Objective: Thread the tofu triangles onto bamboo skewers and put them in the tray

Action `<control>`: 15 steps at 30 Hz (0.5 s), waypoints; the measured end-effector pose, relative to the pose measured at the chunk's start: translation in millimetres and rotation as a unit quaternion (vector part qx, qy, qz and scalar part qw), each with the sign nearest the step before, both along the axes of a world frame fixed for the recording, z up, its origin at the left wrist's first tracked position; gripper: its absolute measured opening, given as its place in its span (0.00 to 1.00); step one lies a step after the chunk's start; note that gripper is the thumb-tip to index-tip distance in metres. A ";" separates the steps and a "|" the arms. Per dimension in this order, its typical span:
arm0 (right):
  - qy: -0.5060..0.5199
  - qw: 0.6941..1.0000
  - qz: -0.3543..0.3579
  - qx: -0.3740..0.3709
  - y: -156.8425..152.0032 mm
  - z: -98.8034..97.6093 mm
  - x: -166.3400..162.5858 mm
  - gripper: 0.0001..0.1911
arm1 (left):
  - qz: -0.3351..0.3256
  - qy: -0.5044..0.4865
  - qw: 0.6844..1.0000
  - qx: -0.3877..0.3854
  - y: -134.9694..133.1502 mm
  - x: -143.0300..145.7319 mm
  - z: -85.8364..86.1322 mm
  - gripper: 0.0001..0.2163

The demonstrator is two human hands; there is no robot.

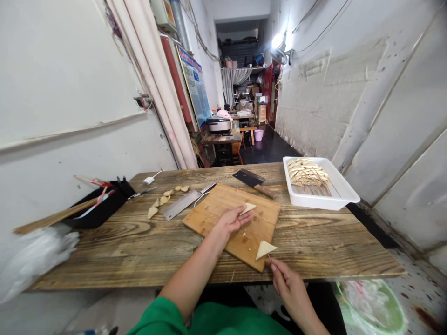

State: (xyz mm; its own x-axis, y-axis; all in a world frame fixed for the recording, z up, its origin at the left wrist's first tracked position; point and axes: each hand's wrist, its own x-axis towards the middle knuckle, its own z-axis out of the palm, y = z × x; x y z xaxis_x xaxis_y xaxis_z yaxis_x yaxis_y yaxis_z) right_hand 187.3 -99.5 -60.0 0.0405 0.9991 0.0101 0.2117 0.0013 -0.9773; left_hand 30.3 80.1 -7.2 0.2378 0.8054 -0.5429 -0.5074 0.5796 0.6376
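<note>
My left hand (231, 219) rests on a wooden cutting board (216, 209), its fingertips touching a pale triangular tofu piece (247, 208). My right hand (291, 288) is below the table's front edge, fingers pinched on a thin skewer (269, 257) that carries another triangular tofu piece (264, 249) over the board's near corner. A white tray (340, 188) at the right holds several skewered triangles (307, 174).
A cleaver (186, 201) lies left of the board and a second cleaver (254, 181) behind it. Tofu scraps (159, 202) sit on the wooden table (139, 242). A black tray (101, 204) of bamboo sticks stands at left. A green basin (373, 307) sits on the floor at right.
</note>
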 end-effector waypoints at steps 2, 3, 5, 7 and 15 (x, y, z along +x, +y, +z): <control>0.003 1.000 -0.001 -0.010 0.6 0.6 -0.2 0.27 | 0.000 0.002 1.000 0.002 0.2 0.1 -1.2 0.04; 0.005 1.000 -0.001 -0.016 1.0 0.6 -0.4 0.28 | -0.001 0.002 1.000 0.004 0.1 0.2 -1.8 0.04; 0.011 1.000 0.001 -0.026 2.0 -0.1 -0.6 0.30 | -0.006 0.003 1.000 0.011 -0.9 0.9 -2.8 0.04; 0.016 0.999 0.002 -0.031 2.6 -1.5 -0.6 0.31 | -0.008 0.005 1.000 0.016 -2.5 2.1 -2.9 0.04; 0.023 0.999 0.006 -0.027 2.2 -3.6 -0.6 0.31 | -0.015 -0.004 1.000 0.023 -5.7 5.3 -3.9 0.04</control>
State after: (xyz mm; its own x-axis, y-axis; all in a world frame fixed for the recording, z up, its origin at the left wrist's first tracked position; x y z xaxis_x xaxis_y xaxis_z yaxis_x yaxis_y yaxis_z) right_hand 186.8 -97.2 -63.7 0.0277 0.9986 -0.0446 0.1670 -0.0486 -0.9848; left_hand 35.5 74.4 -11.1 0.2664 0.8221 -0.5032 -0.4954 0.5646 0.6602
